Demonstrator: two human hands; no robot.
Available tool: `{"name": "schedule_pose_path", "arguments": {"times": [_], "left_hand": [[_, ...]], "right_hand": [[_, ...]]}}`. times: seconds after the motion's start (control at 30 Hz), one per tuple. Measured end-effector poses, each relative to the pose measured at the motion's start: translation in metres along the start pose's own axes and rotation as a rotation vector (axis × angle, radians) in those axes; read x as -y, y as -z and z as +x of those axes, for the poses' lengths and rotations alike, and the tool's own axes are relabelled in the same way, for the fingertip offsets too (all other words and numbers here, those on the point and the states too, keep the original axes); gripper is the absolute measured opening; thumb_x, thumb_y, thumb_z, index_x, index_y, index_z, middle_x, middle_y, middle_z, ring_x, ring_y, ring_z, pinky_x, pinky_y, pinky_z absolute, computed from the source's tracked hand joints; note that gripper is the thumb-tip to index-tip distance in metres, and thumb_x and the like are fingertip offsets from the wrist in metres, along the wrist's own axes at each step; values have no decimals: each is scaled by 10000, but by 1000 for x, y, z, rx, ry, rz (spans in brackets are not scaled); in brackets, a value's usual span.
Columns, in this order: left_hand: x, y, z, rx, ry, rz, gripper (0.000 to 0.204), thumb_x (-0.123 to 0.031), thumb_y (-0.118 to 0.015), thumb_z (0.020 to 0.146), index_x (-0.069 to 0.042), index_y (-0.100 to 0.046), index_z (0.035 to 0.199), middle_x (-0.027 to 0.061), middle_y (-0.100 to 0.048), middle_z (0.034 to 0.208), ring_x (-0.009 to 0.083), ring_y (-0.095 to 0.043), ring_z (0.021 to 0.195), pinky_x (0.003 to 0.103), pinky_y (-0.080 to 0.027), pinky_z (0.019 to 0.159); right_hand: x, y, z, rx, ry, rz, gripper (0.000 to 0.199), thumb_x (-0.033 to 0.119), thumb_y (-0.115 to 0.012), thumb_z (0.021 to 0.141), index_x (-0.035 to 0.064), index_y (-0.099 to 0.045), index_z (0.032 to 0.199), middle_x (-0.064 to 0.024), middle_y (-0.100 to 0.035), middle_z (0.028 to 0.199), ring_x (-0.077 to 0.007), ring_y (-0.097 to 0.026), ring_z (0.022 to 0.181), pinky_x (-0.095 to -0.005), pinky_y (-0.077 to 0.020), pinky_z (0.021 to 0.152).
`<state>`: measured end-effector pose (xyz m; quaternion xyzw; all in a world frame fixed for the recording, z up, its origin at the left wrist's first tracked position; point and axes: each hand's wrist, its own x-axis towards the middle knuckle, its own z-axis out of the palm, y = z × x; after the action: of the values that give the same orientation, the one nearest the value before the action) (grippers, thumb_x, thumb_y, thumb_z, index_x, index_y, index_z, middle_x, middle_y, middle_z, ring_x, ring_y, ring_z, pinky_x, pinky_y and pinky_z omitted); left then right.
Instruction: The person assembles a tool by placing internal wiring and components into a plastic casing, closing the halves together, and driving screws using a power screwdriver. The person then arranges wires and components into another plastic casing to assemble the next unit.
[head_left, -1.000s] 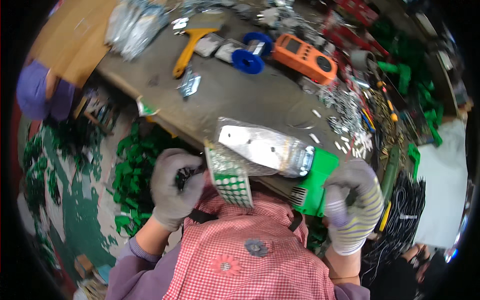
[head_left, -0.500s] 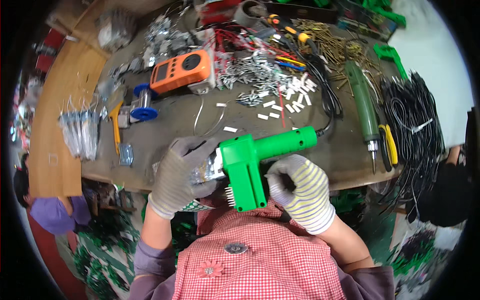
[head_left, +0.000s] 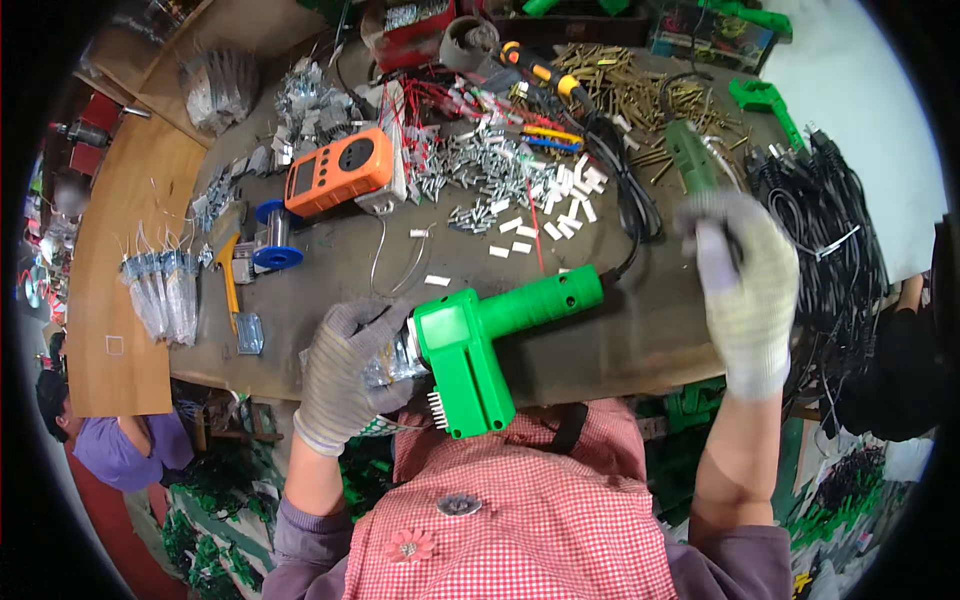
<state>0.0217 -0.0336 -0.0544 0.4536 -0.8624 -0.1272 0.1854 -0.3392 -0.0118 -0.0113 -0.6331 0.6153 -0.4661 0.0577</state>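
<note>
A green plastic hand-tool housing (head_left: 465, 365), with a ribbed handle and a row of pale prongs on one side, is held above the table's front edge. My left hand (head_left: 350, 375), in a striped glove, is closed around the shiny silvery part at its left end. Out to the right, my gloved right hand (head_left: 745, 285) is slightly blurred and wraps around the lower body of a green electric screwdriver (head_left: 690, 155). That hand hides the screwdriver's tip. A black cord (head_left: 635, 235) runs from the housing's handle toward the back.
Behind lie loose screws (head_left: 440, 165), white sleeves (head_left: 515, 228), an orange meter (head_left: 340, 172) and long brass-coloured screws (head_left: 600, 75). A solder spool (head_left: 278, 238) and yellow-handled tool (head_left: 230, 270) are left. Bundled black cords (head_left: 825, 220) lie right. Another person (head_left: 135, 445) sits left.
My right hand has left the green housing's side and reached up and right onto the electric screwdriver. My left hand still holds the housing, now slightly lower in view and more tilted.
</note>
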Motion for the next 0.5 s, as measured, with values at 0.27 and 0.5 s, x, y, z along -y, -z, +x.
{"name": "schedule_pose_path", "arguments": {"times": [0.27,0.5], "left_hand": [[-7,-1,0,-55,-31,-33,729,-171,-810,578,-68,-647,1281,156,-619,1149,343,-606,1047,425,-513,916],[0,-2,-6,-176,-86,-37,741,-158,-788,522,-78,-659,1247,145,-630,1140,359,-625,1017,451,-517,884]], "right_hand": [[-52,-63,90,386,-103,-574,499,338,-741,825,46,-618,1211,-189,-709,1095,-353,-674,1045,-437,-535,918],[-43,-69,92,143,-209,-567,516,229,-743,792,23,-563,1229,-199,-712,1038,-367,-679,993,-438,-553,867]]}}
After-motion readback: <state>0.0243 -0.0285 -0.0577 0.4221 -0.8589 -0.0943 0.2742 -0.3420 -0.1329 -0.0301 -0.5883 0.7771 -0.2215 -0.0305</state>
